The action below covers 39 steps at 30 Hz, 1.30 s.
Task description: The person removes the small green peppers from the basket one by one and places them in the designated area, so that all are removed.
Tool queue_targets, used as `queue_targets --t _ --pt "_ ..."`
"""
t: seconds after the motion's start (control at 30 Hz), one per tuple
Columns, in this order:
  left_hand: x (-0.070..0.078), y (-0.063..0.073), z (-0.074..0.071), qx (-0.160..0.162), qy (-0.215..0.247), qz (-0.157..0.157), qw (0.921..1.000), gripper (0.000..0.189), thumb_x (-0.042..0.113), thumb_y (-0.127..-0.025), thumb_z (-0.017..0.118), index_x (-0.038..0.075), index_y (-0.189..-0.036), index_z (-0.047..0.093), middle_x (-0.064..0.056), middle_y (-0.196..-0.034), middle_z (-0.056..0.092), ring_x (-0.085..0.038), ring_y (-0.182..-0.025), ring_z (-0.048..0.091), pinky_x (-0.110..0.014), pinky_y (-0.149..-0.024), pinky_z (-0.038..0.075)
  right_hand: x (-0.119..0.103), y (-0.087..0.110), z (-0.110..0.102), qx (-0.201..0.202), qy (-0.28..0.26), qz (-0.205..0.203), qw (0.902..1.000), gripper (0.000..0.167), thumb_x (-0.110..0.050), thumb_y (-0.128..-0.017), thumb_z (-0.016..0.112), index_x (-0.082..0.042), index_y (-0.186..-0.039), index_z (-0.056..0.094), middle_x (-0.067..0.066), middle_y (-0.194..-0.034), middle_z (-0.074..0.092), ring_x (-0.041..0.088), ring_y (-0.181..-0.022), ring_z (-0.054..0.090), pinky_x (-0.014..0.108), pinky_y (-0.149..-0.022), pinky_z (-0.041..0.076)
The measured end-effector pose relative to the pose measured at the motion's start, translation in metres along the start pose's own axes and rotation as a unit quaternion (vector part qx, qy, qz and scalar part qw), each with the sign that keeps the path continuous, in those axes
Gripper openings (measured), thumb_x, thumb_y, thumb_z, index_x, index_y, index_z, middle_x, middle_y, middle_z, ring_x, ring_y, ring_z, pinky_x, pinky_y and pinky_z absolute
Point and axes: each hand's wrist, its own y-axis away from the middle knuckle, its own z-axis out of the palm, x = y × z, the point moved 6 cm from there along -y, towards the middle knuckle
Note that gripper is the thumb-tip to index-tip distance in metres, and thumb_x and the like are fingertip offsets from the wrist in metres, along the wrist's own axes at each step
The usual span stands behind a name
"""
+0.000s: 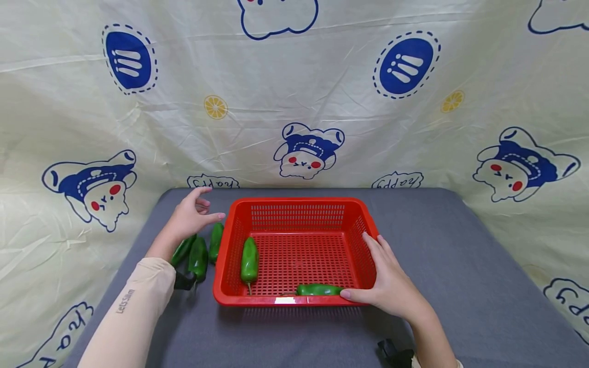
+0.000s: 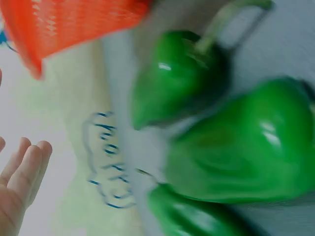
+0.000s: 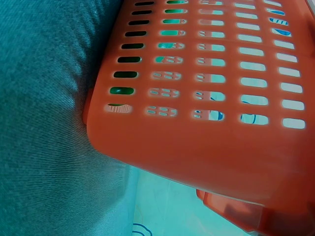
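Note:
A red plastic basket (image 1: 294, 300) with slotted walls stands on the grey cloth. My right hand (image 1: 391, 281) grips its front right corner, thumb over the front rim and fingers along the right rim. Inside the basket, one green pepper (image 1: 250, 258) lies lengthwise near the left wall, and another green pepper (image 1: 319, 290) lies along the front wall. My left hand (image 1: 190, 217) is held just outside the left rim, its thumb and fingers apart with nothing between them. Under and beside its wrist lie three more green peppers (image 2: 246, 147), one of them partly hidden by the forearm in the head view.
The grey cloth (image 1: 437, 245) covers the table, its back edge meeting a pale printed curtain (image 1: 257, 148). In the right wrist view, the basket's slotted outer wall (image 3: 197, 132) fills most of the frame, and the right fingers are out of sight.

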Motion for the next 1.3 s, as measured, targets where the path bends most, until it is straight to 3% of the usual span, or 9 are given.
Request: queue_targets --t 0.2,0.33,0.5,0.8,0.9,1.0,1.1,1.3 --pt "0.04 0.006 0.001 -0.014 0.005 0.036 0.9992 0.085 0.027 -0.085 0.079 0.017 -0.154 0.029 -0.021 -0.132 0.052 -0.041 -0.127 0.055 -0.053 -0.107 0.045 0.0 0.0 -0.001 0.001 -0.001 -0.001 1.0 0.123 -0.053 -0.067 0.086 -0.016 -0.159 0.014 0.017 -0.164 0.009 0.042 -0.148 0.011 0.068 -0.091 0.049" --pt "0.065 0.011 0.012 -0.059 -0.024 0.054 0.9965 0.092 0.027 -0.083 0.08 0.02 -0.156 0.024 -0.02 -0.133 0.052 -0.042 -0.127 0.055 -0.054 -0.106 0.046 0.0 0.0 -0.001 0.0 -0.004 0.001 1.0 0.123 -0.053 -0.067 0.087 -0.016 -0.159 0.014 0.017 -0.164 0.009 0.041 -0.148 0.01 0.066 -0.09 0.05" --pt "0.085 0.015 0.029 -0.125 -0.078 0.078 0.9861 0.103 0.027 -0.079 0.084 0.022 -0.158 0.018 -0.02 -0.125 0.056 -0.038 -0.118 0.058 -0.051 -0.099 0.05 0.0 0.0 0.0 0.0 -0.006 0.001 1.0 0.123 -0.052 -0.067 0.087 -0.015 -0.159 0.015 0.017 -0.164 0.009 0.041 -0.148 0.011 0.064 -0.088 0.052" --pt "0.094 0.015 0.06 -0.185 -0.174 0.068 0.965 0.108 0.025 -0.074 0.088 0.021 -0.157 0.02 -0.012 -0.106 0.061 -0.022 -0.094 0.058 -0.034 -0.077 0.051 0.0 0.001 -0.001 0.004 -0.007 -0.002 1.0 0.122 -0.052 -0.067 0.087 -0.015 -0.159 0.015 0.017 -0.164 0.01 0.041 -0.149 0.01 0.065 -0.09 0.051" --pt "0.093 0.015 0.069 -0.22 -0.198 0.044 0.9541 0.112 0.025 -0.073 0.089 0.021 -0.158 0.015 -0.009 -0.101 0.062 -0.02 -0.094 0.058 -0.036 -0.079 0.053 0.001 0.001 0.0 0.003 -0.009 -0.002 1.0 0.122 -0.051 -0.067 0.087 -0.015 -0.159 0.015 0.017 -0.164 0.01 0.041 -0.148 0.011 0.064 -0.088 0.052" --pt "0.089 0.015 0.075 -0.249 -0.22 0.015 0.943 0.116 0.027 -0.072 0.09 0.022 -0.158 0.012 -0.01 -0.118 0.063 -0.023 -0.107 0.059 -0.045 -0.093 0.054 0.0 0.001 0.0 0.002 -0.01 -0.001 0.9999 0.122 -0.051 -0.067 0.087 -0.015 -0.159 0.015 0.017 -0.164 0.009 0.041 -0.148 0.011 0.064 -0.088 0.053" --pt "0.088 0.012 0.078 -0.266 -0.241 -0.003 0.9335 0.119 0.032 -0.069 0.091 0.023 -0.158 0.012 -0.011 -0.138 0.056 -0.026 -0.121 0.056 -0.053 -0.105 0.047 0.0 0.001 -0.001 0.001 -0.007 -0.002 1.0 0.122 -0.051 -0.068 0.086 -0.014 -0.159 0.015 0.018 -0.164 0.009 0.042 -0.148 0.011 0.065 -0.088 0.052" --pt "0.086 0.011 0.082 -0.289 -0.255 -0.034 0.9221 0.122 0.036 -0.067 0.091 0.026 -0.158 0.011 -0.013 -0.153 0.039 -0.032 -0.133 0.044 -0.051 -0.101 0.051 0.0 0.001 -0.001 0.001 -0.008 -0.002 1.0 0.122 -0.052 -0.068 0.086 -0.015 -0.159 0.015 0.018 -0.164 0.009 0.042 -0.147 0.012 0.065 -0.088 0.052"
